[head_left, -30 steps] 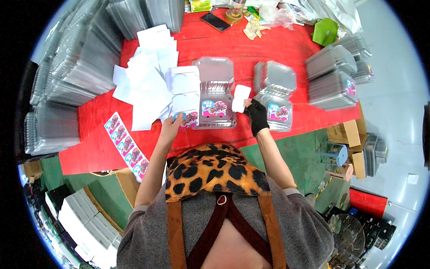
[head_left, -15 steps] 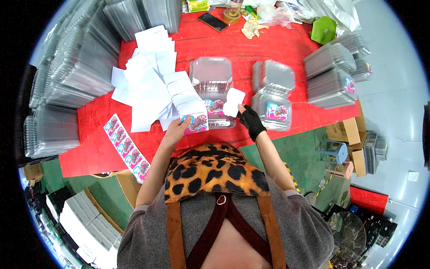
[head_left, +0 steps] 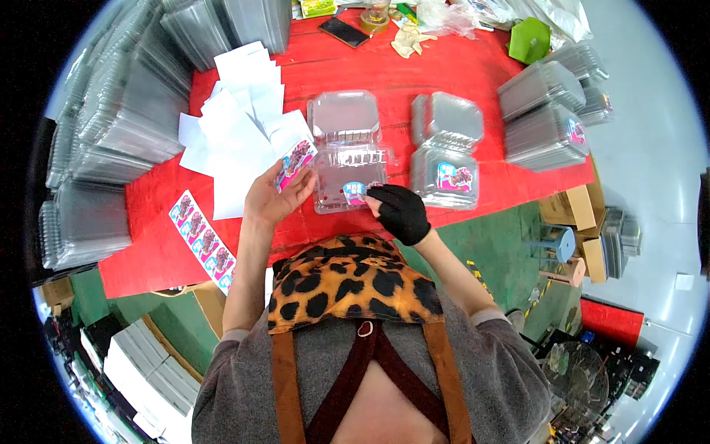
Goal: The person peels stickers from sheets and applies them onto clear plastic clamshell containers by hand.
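Observation:
My bare left hand [head_left: 275,196] holds a white label strip [head_left: 297,157] with one grape sticker at its end, tilted beside the loose papers. My right hand [head_left: 399,213], in a black fingerless glove, has its thumb and fingers together at the edge of a grape sticker [head_left: 355,193], over the lower part of an open clear container [head_left: 344,166]. The fingers cover part of that sticker. Just right of it stand more clear containers [head_left: 446,118], the front one with a grape sticker [head_left: 454,177] on it.
White papers [head_left: 235,144] lie left of the container, a sticker strip [head_left: 202,238] near the front edge. Tall container stacks [head_left: 133,96] fill the left; smaller stacks [head_left: 543,137] stand right. A phone [head_left: 344,32], tape roll [head_left: 374,21] and glove [head_left: 410,38] lie at the back.
My left hand has moved left and up with the label strip, turning it. My right hand has come down and left onto the open container; the white piece it held is no longer visible.

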